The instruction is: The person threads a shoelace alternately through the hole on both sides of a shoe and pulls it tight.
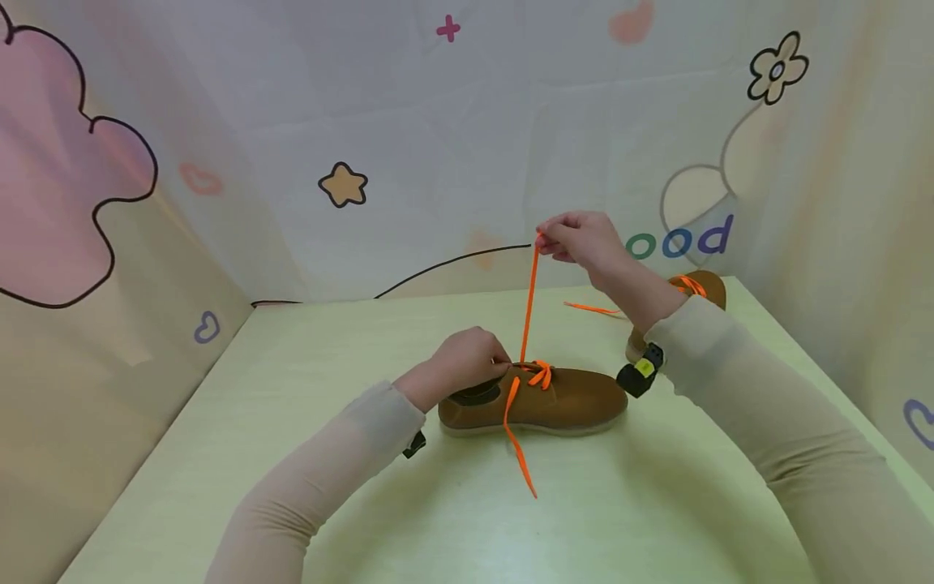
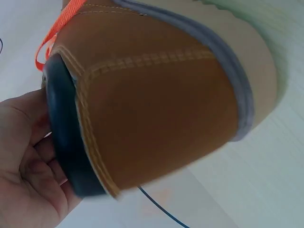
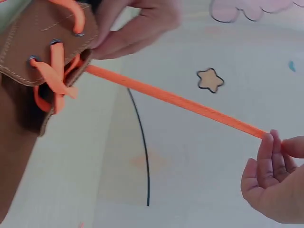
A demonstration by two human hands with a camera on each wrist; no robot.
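A brown lace-up shoe (image 1: 587,397) stands on its sole on the table, its toe pointing right. My left hand (image 1: 473,357) pinches the upper edge of the shoe near its opening; its fingertips are partly hidden behind the leather. High above the shoe, my right hand (image 1: 579,238) pinches the end of an orange shoelace (image 1: 530,304) between thumb and fingers. That lace runs taut down to the eyelets, as the right wrist view also shows with the lace (image 3: 180,100). The other lace end (image 1: 520,450) hangs over the near side onto the table.
Behind my right forearm lies a second brown shoe (image 1: 713,289), partly covered, with its own orange lace (image 1: 594,308) trailing left. The pale green table (image 1: 292,454) meets a printed curtain (image 1: 409,122) at the back and sides.
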